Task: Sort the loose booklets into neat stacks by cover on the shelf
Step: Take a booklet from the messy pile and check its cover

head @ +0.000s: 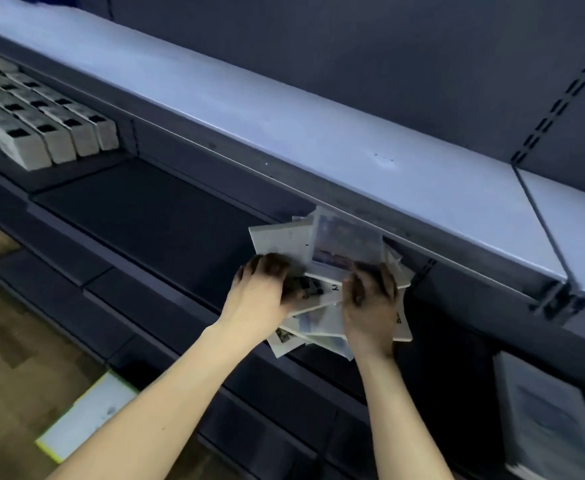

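**Both hands on a jumbled pile of booklets**

Dark shelving fills the view, with a pale blue upper shelf (318,133) overhanging the dark lower shelf (145,209); on that lower shelf lies a loose, fanned pile of booklets (322,258), covers at mixed angles; the left hand (263,289) curls its fingers over the pile's left side; the right hand (370,299) grips its right side; grey boxes (41,123) sit in rows far to the left; another booklet stack (543,417) rests lower right.
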Motion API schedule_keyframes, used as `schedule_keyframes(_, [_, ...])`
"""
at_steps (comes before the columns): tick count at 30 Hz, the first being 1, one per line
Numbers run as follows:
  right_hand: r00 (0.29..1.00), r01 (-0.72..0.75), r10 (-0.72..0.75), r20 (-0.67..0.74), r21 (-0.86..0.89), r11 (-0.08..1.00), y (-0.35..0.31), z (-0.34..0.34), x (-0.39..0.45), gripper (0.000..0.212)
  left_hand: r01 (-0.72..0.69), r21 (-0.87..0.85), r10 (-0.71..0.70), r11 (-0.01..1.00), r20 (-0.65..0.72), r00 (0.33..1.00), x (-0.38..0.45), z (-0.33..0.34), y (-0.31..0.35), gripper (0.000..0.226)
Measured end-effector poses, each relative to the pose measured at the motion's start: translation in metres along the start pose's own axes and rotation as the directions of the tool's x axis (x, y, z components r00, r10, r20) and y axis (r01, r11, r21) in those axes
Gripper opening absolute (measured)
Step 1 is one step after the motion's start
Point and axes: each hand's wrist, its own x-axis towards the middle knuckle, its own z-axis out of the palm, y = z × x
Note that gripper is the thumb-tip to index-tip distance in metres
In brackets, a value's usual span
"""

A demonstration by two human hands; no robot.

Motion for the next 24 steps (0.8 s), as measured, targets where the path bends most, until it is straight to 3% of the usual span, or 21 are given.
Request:
schedule_keyframes(3, [0.956, 0.038, -0.047, -0.289, -0.039, 0.999, -0.011, 0.002, -0.009, 0.015, -0.041, -0.002, 0.041, 0.999, 0.044, 0.998, 0.011, -0.002, -0.014, 0.05])
schedule_keyframes(5, [0.939, 0.035, -0.038, -0.342, -0.015, 0.999, -0.019, -0.005, -0.02, 0.012, -0.064, 0.001, 0.063, 0.998, 0.075, 0.995, 0.012, -0.004, -0.017, 0.052])
schedule_keyframes(8, [0.932, -0.276, 0.28, -0.229, 0.049, 0.96, -0.025, -0.014, -0.032, 0.047, -0.102, -0.009, 0.103, 0.995, 0.105, 0.989, 0.01, -0.007, -0.02, 0.054])
schedule_keyframes(11, [0.816, -0.562, 0.576, -0.054, 0.162, 0.811, -0.031, -0.029, -0.039, 0.083, -0.142, 0.02, 0.139, 0.99, 0.115, 0.984, 0.01, -0.007, -0.025, 0.048])
schedule_keyframes(12, [0.787, -0.6, 0.617, -0.002, 0.23, 0.766, -0.034, -0.035, -0.041, 0.08, -0.153, 0.032, 0.148, 0.988, 0.112, 0.983, 0.01, -0.007, -0.027, 0.047])
schedule_keyframes(15, [0.754, -0.645, 0.623, 0.208, 0.412, 0.643, -0.046, -0.049, -0.05, 0.04, -0.167, 0.03, 0.163, 0.986, 0.1, 0.982, 0.01, -0.008, -0.025, 0.043])
schedule_keyframes(17, [0.734, -0.673, 0.612, 0.294, 0.432, 0.6, -0.052, -0.052, -0.058, 0.036, -0.195, 0.026, 0.192, 0.98, 0.103, 0.976, 0.009, -0.008, -0.022, 0.041])
schedule_keyframes(19, [0.684, -0.721, 0.66, 0.311, 0.431, 0.543, -0.057, -0.053, -0.064, 0.04, -0.224, -0.002, 0.224, 0.975, 0.092, 0.97, 0.007, -0.009, -0.02, 0.041])
schedule_keyframes(20, [0.679, -0.722, 0.667, 0.308, 0.449, 0.527, -0.06, -0.054, -0.066, 0.031, -0.235, -0.011, 0.235, 0.972, 0.087, 0.968, 0.006, -0.009, -0.019, 0.041])
schedule_keyframes(21, [0.689, -0.709, 0.656, 0.31, 0.48, 0.518, -0.064, -0.055, -0.069, 0.022, -0.243, -0.013, 0.243, 0.97, 0.079, 0.967, 0.005, -0.01, -0.018, 0.042])
schedule_keyframes(24, [0.723, -0.672, 0.625, 0.295, 0.513, 0.535, -0.069, -0.061, -0.074, 0.022, -0.274, 0.022, 0.271, 0.962, 0.091, 0.958, 0.007, -0.011, -0.018, 0.042])
